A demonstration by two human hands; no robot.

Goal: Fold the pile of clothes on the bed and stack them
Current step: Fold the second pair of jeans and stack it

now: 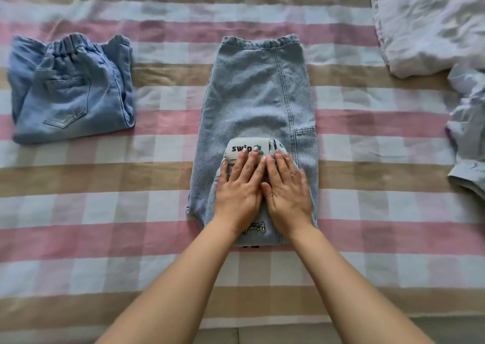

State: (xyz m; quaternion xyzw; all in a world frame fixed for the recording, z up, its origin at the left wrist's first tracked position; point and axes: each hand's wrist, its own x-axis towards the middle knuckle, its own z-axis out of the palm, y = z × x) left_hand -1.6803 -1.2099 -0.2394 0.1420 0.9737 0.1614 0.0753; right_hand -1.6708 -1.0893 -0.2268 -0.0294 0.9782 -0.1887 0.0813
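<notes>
1. Checked bedding (105, 212) in pink, tan and white was spread beneath everything in view.
2. Pale jeans (257, 94) were laid lengthwise under the hands, with a gathered edge well beyond the fingertips. The near end was doubled back over the rest. A paper label (246, 147) printed "swip" was partly covered by the fingertips.
3. The left hand (238, 189) and the right hand (287, 191) were laid flat side by side on the doubled part, fingers straight, the two hands touching. Nothing was clasped; the denim was only pressed down.
4. Folded jeans (70, 92) of a deeper blue were set well to the left of the left hand. A heap of pale garments (433, 29), not yet folded, was left well to the right of the right hand and beyond it.
5. The step was judged to be the flattening of a first fold, with further folding and stacking not yet done.
6. Several risks were judged likely:
   - The stiff denim could spring open once the palms were lifted.
   - The label could be crumpled or trapped, so a lump would be left in the fold.
   - The fold could be skewed by uneven pressure from the two palms.
   - A stack built on soft bedding could be tipped.
</notes>
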